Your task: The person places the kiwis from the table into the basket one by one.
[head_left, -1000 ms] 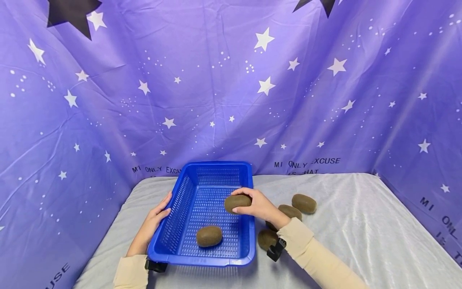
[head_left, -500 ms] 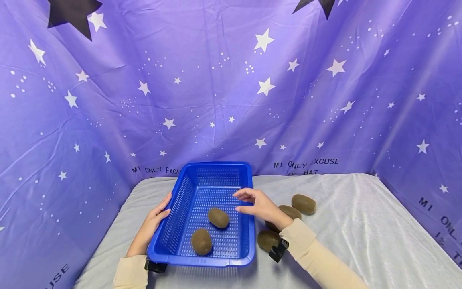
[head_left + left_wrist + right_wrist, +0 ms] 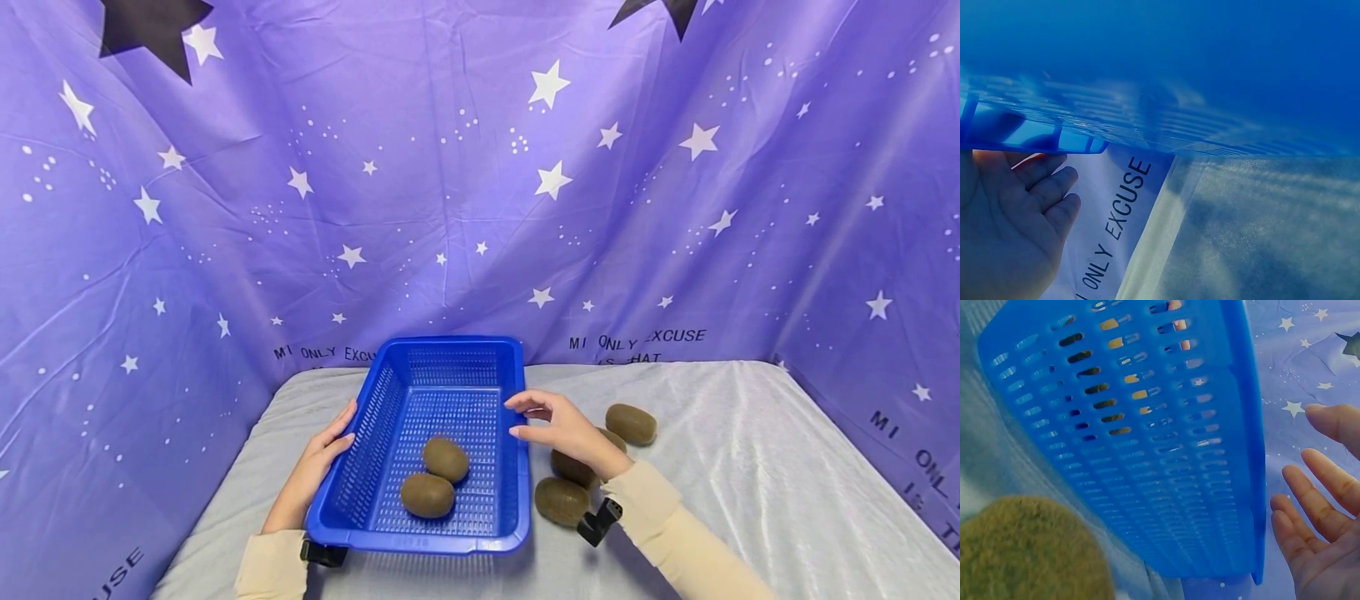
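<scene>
Two brown, fuzzy kiwis (image 3: 427, 496) lie touching on the floor of the blue perforated basket (image 3: 412, 542), near its front end. My left hand (image 3: 318, 458) rests against the basket's left rim with fingers extended; the left wrist view shows relaxed fingers (image 3: 1054, 187) just below the rim, the thumb out of sight there. Over the right rim, my right hand (image 3: 558, 429) holds nothing, its fingers loosely bent and spread from the thumb. Several more kiwis (image 3: 562, 502) lie on the cloth right of the basket, partly beneath my right hand and wrist.
A grey cloth (image 3: 735, 483) covers the table. Purple curtains (image 3: 450, 167) with white stars enclose the back and sides. One kiwi (image 3: 632, 424) sits farthest back on the right. Black wrist cameras (image 3: 600, 523) are strapped below the beige sleeves.
My right hand has let go of a kiwi inside the basket and drawn back right to the rim. The two kiwis have rolled together. My left hand stays put.
</scene>
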The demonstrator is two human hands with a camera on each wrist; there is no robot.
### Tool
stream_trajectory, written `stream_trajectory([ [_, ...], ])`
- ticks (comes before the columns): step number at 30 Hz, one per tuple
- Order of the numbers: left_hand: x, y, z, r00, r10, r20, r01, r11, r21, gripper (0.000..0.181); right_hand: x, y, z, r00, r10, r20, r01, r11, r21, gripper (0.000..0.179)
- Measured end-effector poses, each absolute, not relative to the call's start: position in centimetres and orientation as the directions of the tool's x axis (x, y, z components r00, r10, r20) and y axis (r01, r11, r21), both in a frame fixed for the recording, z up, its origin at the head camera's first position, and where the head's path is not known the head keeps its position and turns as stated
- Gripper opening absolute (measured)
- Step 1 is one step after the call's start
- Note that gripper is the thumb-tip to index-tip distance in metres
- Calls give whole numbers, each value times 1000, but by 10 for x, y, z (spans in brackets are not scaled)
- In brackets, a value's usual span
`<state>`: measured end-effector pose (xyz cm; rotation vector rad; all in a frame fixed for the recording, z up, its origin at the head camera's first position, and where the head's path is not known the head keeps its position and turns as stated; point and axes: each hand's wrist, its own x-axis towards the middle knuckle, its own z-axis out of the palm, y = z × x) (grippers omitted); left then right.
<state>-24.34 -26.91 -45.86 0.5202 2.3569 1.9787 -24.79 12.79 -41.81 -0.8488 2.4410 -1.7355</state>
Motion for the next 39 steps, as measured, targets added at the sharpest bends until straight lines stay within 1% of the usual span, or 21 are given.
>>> stream_trajectory([
  [9,-243,-268,-457,-944,273,187,229,130,965,55,-244,147,-425,-866,-424,266,-399,262,-879,36],
  [14,-243,-269,-459,-950,263,170,209,127,970,56,-241,159,-427,-869,-403,287,-409,259,-875,35],
  [20,-244,-269,-460,-950,263,170,211,135,968,56,-236,172,-431,-874,-384,297,-421,293,-859,34],
  [24,-244,-268,-460,-948,263,180,223,142,964,56,-234,180,-434,-872,-377,312,-428,280,-859,35],
  [27,-244,-268,-460,-951,262,167,208,138,968,56,-234,186,-437,-876,-368,313,-426,282,-860,35],
  [31,-244,-268,-459,-949,269,162,204,136,969,56,-232,192,-439,-887,-354,297,-406,289,-867,34],
  [37,-244,-268,-458,-944,269,191,232,131,964,55,-230,205,-443,-906,-322,275,-367,273,-889,35],
  [39,-244,-270,-460,-943,270,195,238,135,962,55,-229,208,-445,-904,-315,289,-375,257,-891,35],
])
